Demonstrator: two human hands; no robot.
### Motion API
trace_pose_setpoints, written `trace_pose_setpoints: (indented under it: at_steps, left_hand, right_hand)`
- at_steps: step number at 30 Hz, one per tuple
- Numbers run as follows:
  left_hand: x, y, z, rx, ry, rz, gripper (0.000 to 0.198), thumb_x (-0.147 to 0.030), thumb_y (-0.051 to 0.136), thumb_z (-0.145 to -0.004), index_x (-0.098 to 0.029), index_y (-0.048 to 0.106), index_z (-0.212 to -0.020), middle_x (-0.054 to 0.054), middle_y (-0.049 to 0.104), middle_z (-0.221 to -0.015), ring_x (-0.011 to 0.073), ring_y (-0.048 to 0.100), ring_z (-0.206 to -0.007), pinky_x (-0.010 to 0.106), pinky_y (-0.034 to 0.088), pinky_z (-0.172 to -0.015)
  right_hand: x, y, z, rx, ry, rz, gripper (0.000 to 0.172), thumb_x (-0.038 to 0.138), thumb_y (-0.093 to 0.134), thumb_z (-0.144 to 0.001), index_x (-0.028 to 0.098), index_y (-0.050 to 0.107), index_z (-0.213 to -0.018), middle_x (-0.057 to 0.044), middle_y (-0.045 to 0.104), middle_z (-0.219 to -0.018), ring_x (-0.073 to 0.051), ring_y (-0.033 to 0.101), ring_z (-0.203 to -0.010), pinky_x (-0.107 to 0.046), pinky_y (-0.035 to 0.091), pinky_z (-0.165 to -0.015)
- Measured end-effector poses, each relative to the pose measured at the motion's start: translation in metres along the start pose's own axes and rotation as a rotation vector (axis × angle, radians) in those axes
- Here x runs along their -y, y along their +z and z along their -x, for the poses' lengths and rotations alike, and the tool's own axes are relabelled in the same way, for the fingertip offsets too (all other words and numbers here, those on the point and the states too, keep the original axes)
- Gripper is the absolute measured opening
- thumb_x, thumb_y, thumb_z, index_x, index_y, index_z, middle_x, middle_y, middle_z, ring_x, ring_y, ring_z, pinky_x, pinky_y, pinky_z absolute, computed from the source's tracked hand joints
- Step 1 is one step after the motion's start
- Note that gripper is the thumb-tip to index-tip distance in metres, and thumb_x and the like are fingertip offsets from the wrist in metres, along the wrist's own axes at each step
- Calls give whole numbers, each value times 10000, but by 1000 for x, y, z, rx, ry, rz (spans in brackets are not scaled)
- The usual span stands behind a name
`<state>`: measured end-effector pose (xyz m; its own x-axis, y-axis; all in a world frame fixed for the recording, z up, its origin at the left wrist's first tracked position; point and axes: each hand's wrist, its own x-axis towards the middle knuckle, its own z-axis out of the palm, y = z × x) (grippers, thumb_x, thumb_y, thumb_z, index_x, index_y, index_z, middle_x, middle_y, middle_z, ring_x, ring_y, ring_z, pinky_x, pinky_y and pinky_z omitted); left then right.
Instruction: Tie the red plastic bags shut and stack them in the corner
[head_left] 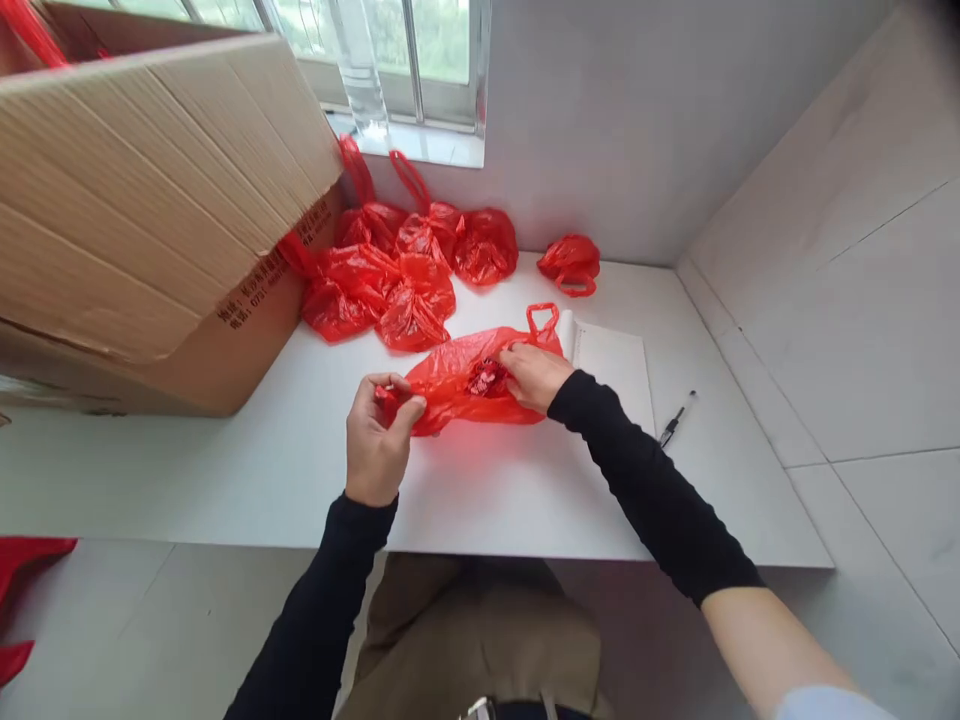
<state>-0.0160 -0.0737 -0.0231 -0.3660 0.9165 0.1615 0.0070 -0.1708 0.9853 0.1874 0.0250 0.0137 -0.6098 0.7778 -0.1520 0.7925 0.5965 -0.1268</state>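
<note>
A red plastic bag (457, 385) lies on the white table (225, 480) in front of me, with something small and dark red showing through its middle. My left hand (377, 435) pinches the bag's left end between thumb and fingers. My right hand (534, 375) grips the bag near its right side, fingers curled on the plastic just below the bag's loop handle (543, 320). Both forearms wear black sleeves.
Several tied red bags (397, 270) are heaped at the back by the wall, one more (571, 263) apart to the right. A large open cardboard box (135, 220) fills the left. A white paper sheet (611, 365) and a pen (675, 422) lie right of my hands.
</note>
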Motion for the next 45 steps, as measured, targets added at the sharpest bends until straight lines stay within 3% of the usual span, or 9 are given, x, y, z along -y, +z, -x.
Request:
trace_pose_setpoints:
  at_steps: [4, 7, 12, 16, 20, 25, 32, 38, 45]
  left_hand:
    - [45, 1, -7, -81, 161, 32, 128, -157, 679, -755, -196, 628, -866, -7, 589, -837, 113, 521, -714, 237, 436, -673]
    - [58, 5, -9, -98, 202, 60, 103, -153, 671, -775, -199, 666, -867, 2, 605, -837, 117, 532, -720, 242, 431, -695]
    - [45, 9, -7, -117, 99, 86, 65, -287, 659, -862, -245, 703, -888, 0, 602, -836, 135, 534, -724, 266, 452, -730]
    - [33, 3, -7, -108, 45, 173, 229, -329, 598, -916, -199, 695, -755, 14, 599, -773, 119, 509, -685, 237, 434, -682]
    - [29, -8, -10, -46, -45, 301, 104, -301, 678, -853, -204, 714, -867, 15, 614, -766, 120, 539, -694, 220, 452, -642]
    - [26, -16, -13, -5, -149, 387, 224, -215, 738, -763, -233, 692, -982, 22, 650, -734, 140, 585, -732, 225, 485, -670]
    - [28, -17, -18, 5, -159, 407, 195, -208, 719, -750, -206, 700, -944, 23, 634, -698, 137, 575, -697, 224, 488, -632]
    - [36, -11, -14, 52, -182, 392, 383, -204, 768, -697, -207, 692, -1073, -1, 640, -706, 132, 582, -621, 239, 476, -588]
    - [48, -7, -14, -39, -128, 276, 221, -376, 779, -767, -189, 715, -867, -22, 557, -604, 101, 502, -521, 218, 420, -520]
  right_hand:
    - [-1, 8, 0, -11, 18, 37, 238, 137, 453, -917, 97, 589, -1109, -188, 617, -1076, -297, 620, -970, -357, 468, -747]
    - [4, 12, 1, -24, 39, 18, 278, 134, 432, -934, 99, 568, -1173, -189, 598, -1101, -299, 601, -977, -357, 468, -727]
    - [13, 15, -4, -49, 39, -49, 363, 104, 420, -930, 117, 540, -1273, -188, 576, -1171, -308, 575, -1061, -364, 473, -769]
    - [12, 11, -9, -25, 14, -60, 293, 138, 403, -943, 130, 609, -1150, -177, 600, -1133, -289, 602, -1029, -340, 474, -731]
    - [5, 7, -12, -60, 37, -33, 261, 163, 375, -954, 133, 610, -1063, -144, 625, -1011, -262, 632, -934, -321, 454, -670]
    - [0, 9, -12, -17, 8, -60, 274, 182, 391, -956, 150, 599, -1133, -121, 644, -989, -245, 646, -875, -314, 435, -651]
    - [-1, 11, -12, 25, 5, -72, 316, 158, 423, -940, 181, 586, -1210, -110, 679, -1027, -245, 658, -925, -303, 436, -693]
    - [-4, 13, -11, 29, 0, 2, 288, 115, 411, -910, 115, 603, -1125, -156, 697, -1015, -263, 647, -897, -314, 409, -677]
    - [0, 17, -12, 59, 44, 15, 277, 147, 395, -927, 136, 635, -1066, -141, 696, -948, -266, 634, -833, -317, 356, -632]
